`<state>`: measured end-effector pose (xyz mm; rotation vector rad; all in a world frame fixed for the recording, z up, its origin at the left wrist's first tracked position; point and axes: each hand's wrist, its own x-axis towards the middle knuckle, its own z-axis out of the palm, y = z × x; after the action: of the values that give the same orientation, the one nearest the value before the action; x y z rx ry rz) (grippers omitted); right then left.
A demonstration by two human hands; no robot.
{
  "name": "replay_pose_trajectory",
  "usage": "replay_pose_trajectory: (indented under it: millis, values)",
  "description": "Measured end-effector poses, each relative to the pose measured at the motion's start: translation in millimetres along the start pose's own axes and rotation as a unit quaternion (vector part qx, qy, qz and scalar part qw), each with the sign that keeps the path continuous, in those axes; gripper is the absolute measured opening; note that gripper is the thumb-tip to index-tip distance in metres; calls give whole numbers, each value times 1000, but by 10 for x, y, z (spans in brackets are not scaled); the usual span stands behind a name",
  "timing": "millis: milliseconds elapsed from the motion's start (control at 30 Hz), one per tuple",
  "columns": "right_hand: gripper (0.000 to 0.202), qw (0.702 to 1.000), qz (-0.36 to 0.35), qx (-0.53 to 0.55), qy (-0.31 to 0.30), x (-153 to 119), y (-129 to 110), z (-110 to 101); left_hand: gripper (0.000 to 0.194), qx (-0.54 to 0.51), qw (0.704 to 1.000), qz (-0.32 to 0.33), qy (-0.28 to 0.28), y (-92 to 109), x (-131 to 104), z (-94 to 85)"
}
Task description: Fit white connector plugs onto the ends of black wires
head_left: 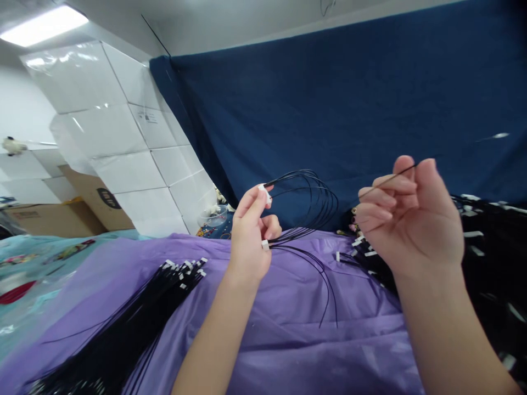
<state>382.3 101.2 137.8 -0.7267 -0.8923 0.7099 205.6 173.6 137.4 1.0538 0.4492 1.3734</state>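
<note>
My left hand (256,233) is closed on a wire harness (325,200), pinching one white plug (264,192) between thumb and forefinger. A second white plug (265,244) shows by the lower palm. Several thin black wires loop out to the right, and some loose ends hang down over the purple cloth. To the right, my right hand (411,214) is raised, palm toward me. Its thumb and forefinger pinch a single thin black wire (385,180), which crosses in front of the curled fingers. Where that wire's far end goes, I cannot make out.
A thick bundle of black wires with white plugs (135,323) lies on the purple cloth (321,362) at left. Another dark heap of harnesses (489,269) is at right. Behind hang a blue curtain (349,109) and stacked white boxes (119,131); cardboard boxes (90,200) stand at left.
</note>
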Motion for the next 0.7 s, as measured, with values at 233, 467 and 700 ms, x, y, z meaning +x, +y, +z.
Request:
replay_pose_trajectory:
  millis: [233, 467, 700]
  values:
    - [49, 998, -45, 9, -50, -11, 23, -17, 16, 11, 1000, -11, -22, -11, -14, 22]
    - [23, 994, -42, -76, -65, -101, -30, 59, 16, 22, 999, -10, -46, -10, -25, 10]
    - [8, 987, -69, -137, -49, -189, 40, 177, 15, 25, 998, -8, -65, -19, -42, 27]
